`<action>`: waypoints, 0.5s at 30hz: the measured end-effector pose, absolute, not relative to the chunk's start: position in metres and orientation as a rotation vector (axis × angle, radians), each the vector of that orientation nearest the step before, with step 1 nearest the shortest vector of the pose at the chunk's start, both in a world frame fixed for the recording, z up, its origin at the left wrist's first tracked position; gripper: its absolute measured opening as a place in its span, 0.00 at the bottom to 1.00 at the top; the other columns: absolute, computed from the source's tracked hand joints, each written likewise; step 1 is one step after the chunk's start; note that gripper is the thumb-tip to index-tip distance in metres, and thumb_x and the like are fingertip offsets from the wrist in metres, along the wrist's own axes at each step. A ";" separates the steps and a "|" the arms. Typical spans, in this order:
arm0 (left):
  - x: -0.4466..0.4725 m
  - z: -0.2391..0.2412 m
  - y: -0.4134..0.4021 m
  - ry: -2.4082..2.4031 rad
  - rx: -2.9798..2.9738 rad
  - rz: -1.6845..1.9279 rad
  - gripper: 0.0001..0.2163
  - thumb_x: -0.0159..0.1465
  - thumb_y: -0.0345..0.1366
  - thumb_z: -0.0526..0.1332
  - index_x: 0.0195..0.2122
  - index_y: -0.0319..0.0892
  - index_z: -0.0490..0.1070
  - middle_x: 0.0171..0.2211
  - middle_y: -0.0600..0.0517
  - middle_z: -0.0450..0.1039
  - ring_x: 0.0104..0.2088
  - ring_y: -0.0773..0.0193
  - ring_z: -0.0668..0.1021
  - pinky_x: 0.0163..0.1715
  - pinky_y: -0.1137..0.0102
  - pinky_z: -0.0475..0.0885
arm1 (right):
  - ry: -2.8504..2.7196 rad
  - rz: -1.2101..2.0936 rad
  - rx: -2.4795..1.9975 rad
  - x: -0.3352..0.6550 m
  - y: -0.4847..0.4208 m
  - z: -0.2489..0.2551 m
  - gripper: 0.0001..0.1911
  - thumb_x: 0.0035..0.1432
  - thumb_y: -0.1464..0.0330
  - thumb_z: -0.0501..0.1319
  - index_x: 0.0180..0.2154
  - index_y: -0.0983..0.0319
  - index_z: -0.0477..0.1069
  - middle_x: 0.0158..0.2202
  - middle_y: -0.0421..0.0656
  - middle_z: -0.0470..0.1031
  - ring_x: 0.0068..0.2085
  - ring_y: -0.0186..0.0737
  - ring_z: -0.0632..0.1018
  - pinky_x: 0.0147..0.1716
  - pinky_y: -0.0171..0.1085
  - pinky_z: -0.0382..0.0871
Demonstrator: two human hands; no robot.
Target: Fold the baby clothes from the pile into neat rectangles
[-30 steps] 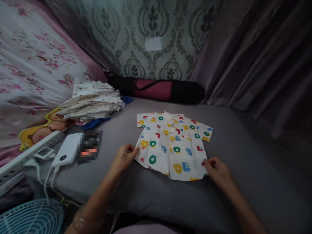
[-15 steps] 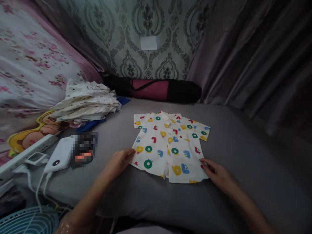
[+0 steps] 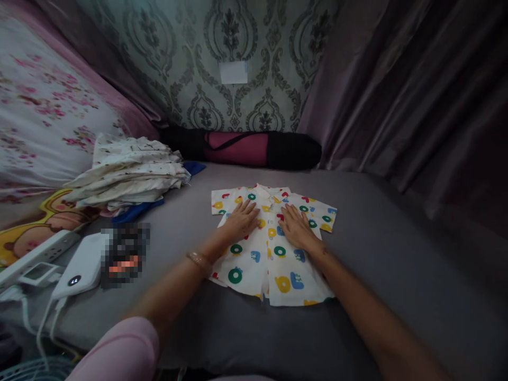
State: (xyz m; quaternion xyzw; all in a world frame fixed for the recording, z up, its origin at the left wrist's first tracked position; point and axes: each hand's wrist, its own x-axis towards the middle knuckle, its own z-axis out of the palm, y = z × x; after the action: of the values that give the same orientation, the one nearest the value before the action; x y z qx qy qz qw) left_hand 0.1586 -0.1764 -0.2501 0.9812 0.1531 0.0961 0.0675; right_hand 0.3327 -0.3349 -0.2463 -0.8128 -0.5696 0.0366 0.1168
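A small white short-sleeved shirt point(image 3: 250, 275) with colourful letter prints lies spread out, front up, on the grey bed sheet point(image 3: 381, 243). Its collar points away from me. My left hand point(image 3: 241, 219) rests flat on the left front of the shirt, fingers stretched toward the collar. On the right front lies my right hand point(image 3: 296, 226), also flat with fingers spread. Neither hand grips the cloth. My hands and forearms hide parts of the chest and sides.
A pile of crumpled light clothes point(image 3: 135, 169) sits at the left, with blue cloth under it. Nearer are a white power bank point(image 3: 83, 267), a power strip point(image 3: 43, 256), cables and a blurred-out item. A long black and pink bag point(image 3: 238, 148) lies along the patterned wall.
Both hands have left the shirt's lower side edges and moved up and inward onto its chest, now lying flat. The view has shifted slightly; the shirt stays spread.
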 end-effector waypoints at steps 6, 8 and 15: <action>0.164 -0.267 -0.178 0.643 2.934 0.062 0.27 0.70 0.51 0.40 0.67 0.47 0.49 0.68 0.43 0.45 0.67 0.43 0.48 0.61 0.41 0.44 | -1.798 0.226 -2.420 0.323 -0.342 -0.257 0.33 0.67 0.54 0.40 0.67 0.64 0.48 0.69 0.52 0.42 0.68 0.52 0.45 0.63 0.59 0.37; 0.162 -0.265 -0.178 0.644 2.935 0.037 0.27 0.70 0.51 0.40 0.67 0.47 0.48 0.68 0.43 0.44 0.67 0.43 0.48 0.61 0.41 0.43 | -1.856 0.215 -2.373 0.315 -0.360 -0.256 0.33 0.67 0.54 0.40 0.67 0.63 0.47 0.69 0.52 0.42 0.68 0.52 0.44 0.63 0.60 0.37; 0.166 -0.270 -0.176 0.654 2.945 0.062 0.27 0.70 0.50 0.41 0.67 0.45 0.50 0.68 0.42 0.45 0.67 0.44 0.49 0.61 0.42 0.44 | -2.057 0.271 -2.150 0.278 -0.433 -0.248 0.30 0.68 0.55 0.43 0.67 0.58 0.47 0.69 0.49 0.43 0.68 0.50 0.46 0.64 0.58 0.40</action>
State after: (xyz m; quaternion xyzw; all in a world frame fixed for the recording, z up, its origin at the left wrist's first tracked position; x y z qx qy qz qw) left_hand 0.1663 -0.1758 -0.2702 0.9741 0.2165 0.0205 0.0622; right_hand 0.2782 -0.4332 -0.2482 -0.7174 -0.6864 0.0905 0.0771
